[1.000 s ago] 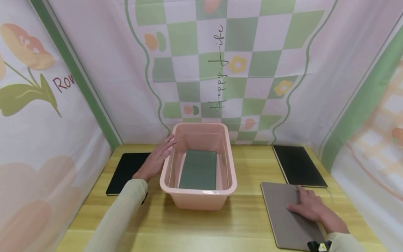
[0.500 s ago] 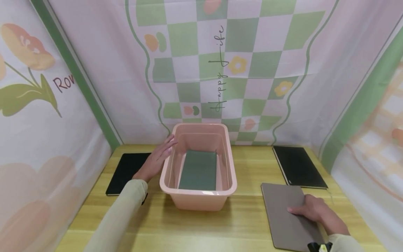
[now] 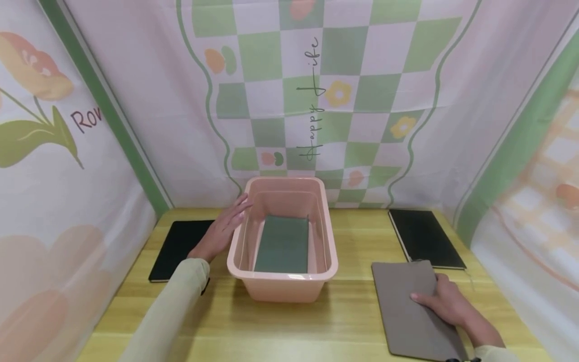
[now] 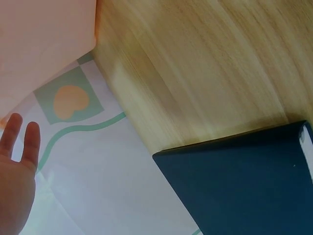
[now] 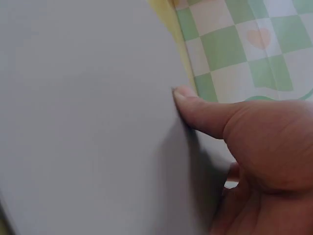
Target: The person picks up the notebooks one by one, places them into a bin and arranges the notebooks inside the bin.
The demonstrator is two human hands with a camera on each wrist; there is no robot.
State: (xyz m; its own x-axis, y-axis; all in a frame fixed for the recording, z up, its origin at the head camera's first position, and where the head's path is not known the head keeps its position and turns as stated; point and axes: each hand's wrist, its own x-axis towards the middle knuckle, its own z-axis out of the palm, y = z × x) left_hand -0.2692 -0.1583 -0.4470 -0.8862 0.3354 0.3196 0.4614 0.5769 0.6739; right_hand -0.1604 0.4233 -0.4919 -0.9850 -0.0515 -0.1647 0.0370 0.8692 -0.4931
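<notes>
My right hand [image 3: 450, 301] pinches the right edge of a grey-brown notebook [image 3: 407, 311], thumb on the cover and the other fingers tucked beneath it. In the right wrist view the notebook's plain cover [image 5: 88, 112] fills most of the picture, with the thumb pressed near its edge. My left hand [image 3: 222, 230] lies with straight fingers against the left rim of a pink plastic basin [image 3: 282, 291]. Inside the basin a dark green notebook [image 3: 282, 245] lies flat on the bottom. In the left wrist view, two fingers of the left hand [image 4: 17, 181] show beside the basin's side.
A black notebook [image 3: 178, 251] lies left of the basin, partly behind the left forearm. Another black notebook [image 3: 425, 239] is at the back right, just beyond the grey-brown one. Printed fabric [image 3: 298, 100] hangs behind the wooden table [image 3: 253, 332] and along both sides.
The right hand's fingers have gone from lying on top of the grey-brown notebook to curling under its right edge, and the notebook has tilted slightly. The left hand stays at the basin rim.
</notes>
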